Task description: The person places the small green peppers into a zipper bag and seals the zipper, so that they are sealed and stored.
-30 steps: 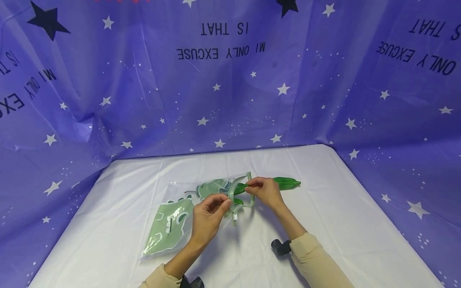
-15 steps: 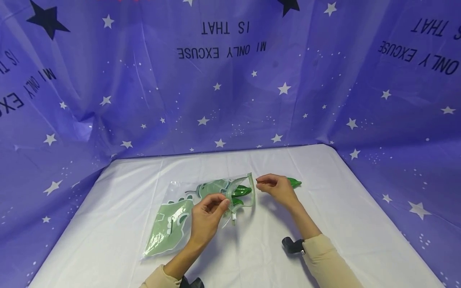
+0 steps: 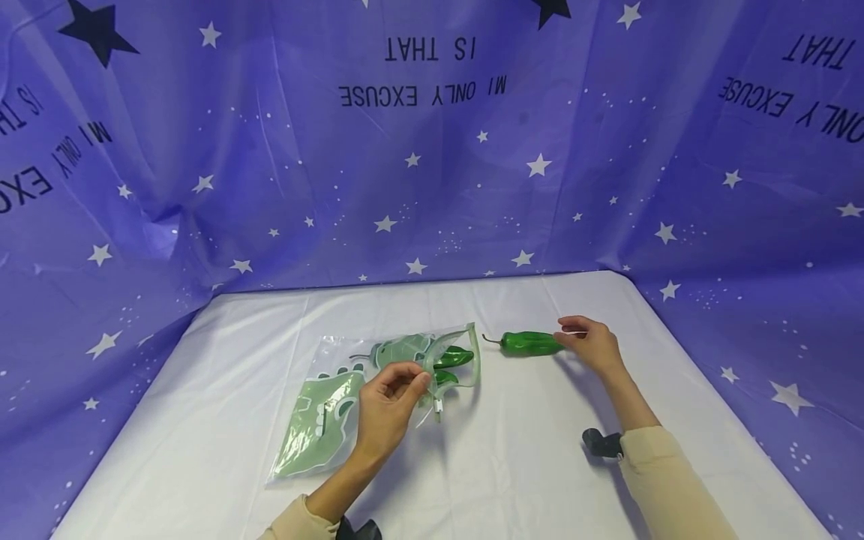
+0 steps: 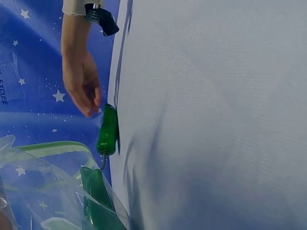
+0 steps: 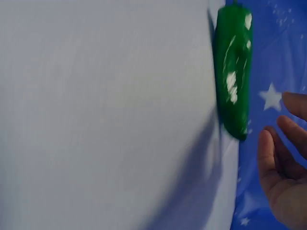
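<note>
My left hand [image 3: 391,409] pinches the mouth edge of a clear zip bag [image 3: 317,427] printed with a pale green cartoon shape. Two green chili peppers [image 3: 454,356] lie inside, their tips showing at the bag's opening. To the right, a loose green chili pepper [image 3: 529,343] lies on the table, its stem towards the bag. By that pepper's tip is my right hand [image 3: 594,345]. The right wrist view shows a gap between the pepper [image 5: 233,72] and the parted, slightly bent fingers [image 5: 267,153], which hold nothing.
A white cloth [image 3: 513,465] covers the table. Behind and at both sides hangs a blue-purple curtain [image 3: 432,187] with stars and lettering. A green slider strip [image 3: 439,407] dangles from the bag's mouth. Black devices [image 3: 601,443] sit at the wrists.
My right hand has let go of the pepper in the bag's mouth and moved right, over to the loose pepper's far end. My left hand keeps its place on the bag.
</note>
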`<state>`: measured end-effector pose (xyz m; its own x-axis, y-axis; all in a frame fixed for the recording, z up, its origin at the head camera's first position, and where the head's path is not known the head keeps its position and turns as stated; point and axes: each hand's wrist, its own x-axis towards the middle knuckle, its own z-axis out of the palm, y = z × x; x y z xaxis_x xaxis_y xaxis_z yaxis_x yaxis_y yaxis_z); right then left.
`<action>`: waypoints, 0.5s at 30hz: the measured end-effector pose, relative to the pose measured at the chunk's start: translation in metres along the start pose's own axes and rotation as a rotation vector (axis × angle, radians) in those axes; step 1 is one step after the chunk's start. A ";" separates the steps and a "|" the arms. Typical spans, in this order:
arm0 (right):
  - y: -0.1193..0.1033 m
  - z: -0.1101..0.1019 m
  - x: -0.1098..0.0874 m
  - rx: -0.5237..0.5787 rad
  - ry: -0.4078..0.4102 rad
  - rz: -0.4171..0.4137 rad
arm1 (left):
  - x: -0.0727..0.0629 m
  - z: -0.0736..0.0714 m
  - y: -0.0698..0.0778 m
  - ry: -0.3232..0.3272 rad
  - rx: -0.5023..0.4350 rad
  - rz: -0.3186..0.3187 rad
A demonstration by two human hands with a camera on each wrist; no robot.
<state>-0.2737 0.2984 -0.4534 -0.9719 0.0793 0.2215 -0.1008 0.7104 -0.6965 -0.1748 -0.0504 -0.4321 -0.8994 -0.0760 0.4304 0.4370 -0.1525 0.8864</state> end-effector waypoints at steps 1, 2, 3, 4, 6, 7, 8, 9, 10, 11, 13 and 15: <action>0.005 -0.001 0.001 -0.011 -0.023 0.010 | 0.000 0.000 0.000 0.000 0.001 0.005; 0.009 -0.002 0.001 -0.009 -0.049 0.026 | 0.000 -0.001 0.000 -0.002 0.002 0.011; 0.013 -0.003 0.002 -0.014 -0.072 0.039 | 0.000 -0.001 0.000 -0.003 0.003 0.017; 0.016 -0.003 0.002 -0.019 -0.091 0.051 | 0.000 -0.001 0.000 -0.005 0.006 0.020; 0.022 -0.002 0.002 -0.025 -0.132 0.069 | 0.000 -0.001 0.000 -0.009 0.010 0.021; 0.024 -0.001 0.001 -0.025 -0.147 0.076 | 0.000 -0.001 0.000 -0.012 0.009 0.019; 0.026 0.000 0.001 -0.027 -0.155 0.083 | 0.000 -0.002 0.000 -0.015 0.011 0.016; 0.028 0.001 0.000 -0.039 -0.158 0.083 | 0.000 -0.002 -0.001 -0.017 0.013 0.013; 0.029 0.002 0.000 -0.045 -0.158 0.085 | -0.001 -0.003 -0.001 -0.019 0.015 0.010; 0.031 0.002 0.000 -0.048 -0.157 0.089 | -0.001 -0.003 -0.001 -0.021 0.016 0.009; 0.033 0.004 -0.001 -0.052 -0.143 0.094 | -0.001 -0.004 -0.002 -0.022 0.021 0.009; 0.035 0.005 -0.001 -0.060 -0.136 0.092 | -0.001 -0.004 -0.002 -0.020 0.026 0.011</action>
<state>-0.2778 0.3201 -0.4814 -0.9967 0.0533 0.0615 -0.0012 0.7451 -0.6669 -0.1749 -0.0537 -0.4349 -0.8944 -0.0582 0.4434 0.4471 -0.1258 0.8856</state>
